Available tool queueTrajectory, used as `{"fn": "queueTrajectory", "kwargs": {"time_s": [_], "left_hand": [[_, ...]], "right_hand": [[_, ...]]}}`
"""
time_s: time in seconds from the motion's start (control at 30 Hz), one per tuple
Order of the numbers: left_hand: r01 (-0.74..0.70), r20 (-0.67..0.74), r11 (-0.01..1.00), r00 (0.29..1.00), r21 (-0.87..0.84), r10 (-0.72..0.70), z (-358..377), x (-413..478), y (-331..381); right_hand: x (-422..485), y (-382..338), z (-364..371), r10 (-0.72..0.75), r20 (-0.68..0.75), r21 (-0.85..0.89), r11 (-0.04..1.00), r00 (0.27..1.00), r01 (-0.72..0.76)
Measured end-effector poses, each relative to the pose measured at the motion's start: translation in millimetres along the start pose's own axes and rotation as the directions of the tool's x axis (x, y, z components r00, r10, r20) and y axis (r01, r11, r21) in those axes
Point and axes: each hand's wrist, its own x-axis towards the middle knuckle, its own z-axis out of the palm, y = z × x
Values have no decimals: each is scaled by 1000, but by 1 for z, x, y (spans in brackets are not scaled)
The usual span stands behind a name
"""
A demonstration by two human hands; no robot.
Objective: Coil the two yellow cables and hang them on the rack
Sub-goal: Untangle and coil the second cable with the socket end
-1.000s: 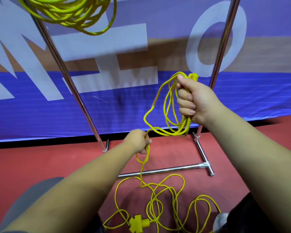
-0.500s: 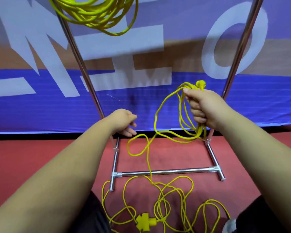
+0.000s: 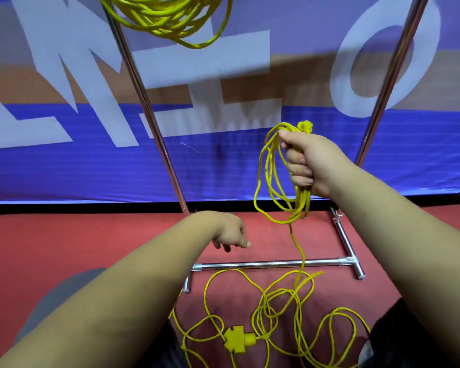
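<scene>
My right hand (image 3: 310,163) is shut on several hanging loops of a yellow cable (image 3: 270,181), held up in front of the rack. From the loops one strand drops to a loose tangle on the red floor (image 3: 284,309), which ends in a yellow plug block (image 3: 237,339). My left hand (image 3: 230,232) hovers low, left of the hanging strand, fingers loosely curled and holding nothing. A second yellow cable (image 3: 170,17), coiled, hangs at the top of the chrome rack (image 3: 149,112).
The rack has two slanted chrome uprights and a floor crossbar (image 3: 271,264) with T-feet. A blue and white banner (image 3: 64,168) stands right behind it. Red floor (image 3: 64,243) spreads to the left. My dark-clothed legs fill the bottom corners.
My left hand has dropped from beside the left upright down towards the floor, away from the cable. The slack loop has settled under my right hand, which stays closed on the loops.
</scene>
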Motion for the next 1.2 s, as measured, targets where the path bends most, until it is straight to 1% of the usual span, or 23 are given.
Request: {"fn": "queueTrajectory", "kwargs": {"time_s": [0.07,0.1,0.2,0.3,0.37,0.4,0.43,0.5,0.57,0.63,0.67,0.77,0.83,0.87,0.93,0.97,1.0,1.03,1.07,1.1,1.13,1.17,1.2], "left_hand": [[-20,-61,993,998,115,27,16,6,6],[-54,-94,991,993,122,65,25,10,10],[-203,-175,979,965,-24,196,54,12,28],[-290,-249,943,937,-165,245,71,17,43],[-328,-232,922,931,-203,280,71,22,46],[-345,-173,919,933,-191,314,70,23,46],[-356,-80,920,934,-165,347,70,26,44],[-352,149,931,920,-97,363,74,32,37],[-319,330,948,896,14,297,84,35,29],[-295,411,929,893,225,184,94,37,19],[-280,408,908,902,313,138,98,40,14],[-197,299,894,951,402,75,94,47,0],[-130,132,874,988,467,76,76,46,-5],[-83,38,882,997,464,74,65,45,-7],[-7,-103,924,993,383,51,40,39,-9],[21,-148,952,989,305,25,27,36,-10],[48,-186,983,983,179,-14,16,32,-11],[57,-223,998,973,-18,-59,5,28,-11],[39,-256,971,962,-236,-101,-5,23,-11],[4,-276,893,950,-449,-143,-13,15,-8],[-50,-286,774,943,-631,-172,-20,7,-6],[-103,-288,643,939,-759,-189,-27,-2,-3],[-145,-278,512,941,-847,-193,-35,-10,0]], "right_hand": [[-2,-1,4,-12,1,57,998,1000,12],[-4,-2,6,-20,2,92,996,1000,20],[-9,-4,13,-52,6,228,972,999,49],[-12,-8,19,-76,11,337,939,997,68],[-14,-12,20,-84,9,379,922,996,74],[-15,-14,20,-86,10,400,913,996,75],[-16,-16,19,-89,17,428,901,996,73],[-17,-20,13,-98,56,518,854,994,55],[-18,-23,3,-131,132,626,780,983,20],[-19,-25,-6,-179,193,696,718,965,-6],[-19,-25,-11,-195,205,708,706,959,-8],[-20,-27,-17,-197,215,704,710,957,-12],[-20,-29,-19,-172,204,699,714,964,-20],[-21,-30,-20,-156,185,686,728,970,-13],[-22,-33,-21,-113,118,612,791,987,17],[-22,-34,-22,-89,76,551,834,993,33],[-22,-34,-22,-74,35,477,878,997,48],[-22,-34,-22,-69,-2,391,918,998,64],[-21,-33,-22,-75,-31,296,952,997,81],[-20,-32,-21,-86,-54,195,976,995,95],[-19,-30,-20,-98,-73,93,990,992,105],[-19,-27,-18,-112,-88,-7,994,990,112],[-18,-25,-17,-127,-98,-95,988,987,118]]}}
